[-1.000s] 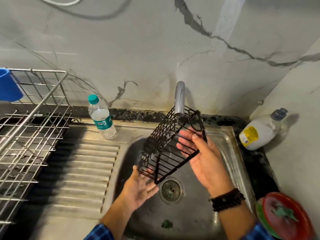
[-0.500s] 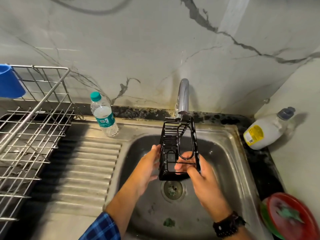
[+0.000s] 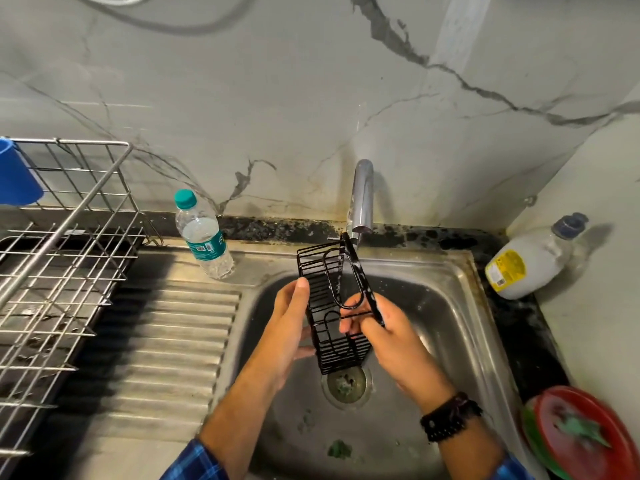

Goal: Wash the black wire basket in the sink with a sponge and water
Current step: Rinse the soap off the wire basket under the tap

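We have a single view, a wide-angle camera worn on the head. It faces forward and steeply down into the sink. It is near enough that the left hand and right hand, reaching in from the lower edge, meet at centre frame on the black wire basket. The wall fills the upper half. The faucet stands just right of centre, and a wire rack runs off the left edge.

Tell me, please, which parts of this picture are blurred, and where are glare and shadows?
Head view: the red plates and the dish rack, near the edges, are smeared; the black wire basket is fairly sharp. Head view: glare lies on the tap and the drainboard ridges; the white bottle throws a soft shadow on the right wall.
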### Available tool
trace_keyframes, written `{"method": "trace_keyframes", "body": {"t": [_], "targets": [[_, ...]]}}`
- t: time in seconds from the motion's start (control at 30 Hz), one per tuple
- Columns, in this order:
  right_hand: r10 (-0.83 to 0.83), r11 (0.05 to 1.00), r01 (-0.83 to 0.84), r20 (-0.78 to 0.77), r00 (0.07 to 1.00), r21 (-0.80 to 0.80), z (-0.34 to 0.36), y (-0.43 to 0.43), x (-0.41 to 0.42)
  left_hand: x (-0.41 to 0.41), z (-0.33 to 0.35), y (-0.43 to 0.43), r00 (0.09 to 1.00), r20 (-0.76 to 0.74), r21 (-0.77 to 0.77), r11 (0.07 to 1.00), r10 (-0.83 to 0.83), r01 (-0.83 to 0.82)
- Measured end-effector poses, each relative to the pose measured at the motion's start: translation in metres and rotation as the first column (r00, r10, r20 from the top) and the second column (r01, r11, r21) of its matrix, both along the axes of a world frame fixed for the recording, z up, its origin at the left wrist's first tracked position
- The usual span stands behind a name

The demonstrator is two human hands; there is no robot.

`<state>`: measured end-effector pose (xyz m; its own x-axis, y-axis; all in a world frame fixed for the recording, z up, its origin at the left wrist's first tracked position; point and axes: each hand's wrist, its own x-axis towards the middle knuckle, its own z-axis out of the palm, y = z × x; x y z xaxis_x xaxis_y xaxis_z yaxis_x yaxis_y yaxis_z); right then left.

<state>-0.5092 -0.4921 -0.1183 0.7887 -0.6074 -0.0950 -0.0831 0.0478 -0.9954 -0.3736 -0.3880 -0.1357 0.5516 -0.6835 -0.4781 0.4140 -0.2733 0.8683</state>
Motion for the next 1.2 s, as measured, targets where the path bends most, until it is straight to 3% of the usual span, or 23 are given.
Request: {"method": "trace_keyframes", "body": {"t": [0.23, 0.47, 0.67, 0.8, 0.93, 1.1, 1.2], "targets": [[0.015, 0.999, -0.015, -0.014, 1.0, -0.045, 0.004, -0.007, 0.012, 0.005, 0.006, -0.005, 0.999, -0.006, -0.011, 0.999, 0.034, -0.034], [0.032, 0.999, -0.034, -0.133, 0.991, -0.013, 0.02, -0.029, 0.025, 0.008, 0.018, -0.013, 0.987, 0.117, 0.089, 0.989, 0.109, -0.119], [0.073, 0.995, -0.061, -0.164, 0.984, 0.075, 0.026, -0.049, 0.037, 0.018, 0.025, -0.018, 0.995, -0.064, 0.092, 0.993, 0.081, -0.075], [0.072, 0.996, -0.063, -0.187, 0.98, 0.058, 0.028, -0.056, 0.045, 0.015, 0.02, -0.02, 0.97, -0.183, 0.059, 0.987, 0.158, -0.149], [0.082, 0.996, -0.072, -0.18, 0.98, 0.061, 0.027, -0.06, 0.054, 0.011, 0.014, -0.024, 0.937, -0.173, 0.057, 0.953, 0.302, -0.297], [-0.042, 0.997, 0.03, -0.171, 0.984, -0.073, 0.024, -0.056, 0.058, 0.013, 0.015, -0.027, 0.926, -0.208, 0.01, 0.948, 0.314, -0.319], [-0.023, 1.0, 0.023, -0.179, 0.984, -0.004, 0.026, -0.049, 0.052, 0.009, 0.019, -0.029, 0.904, -0.234, -0.021, 0.927, 0.359, -0.374]]}}
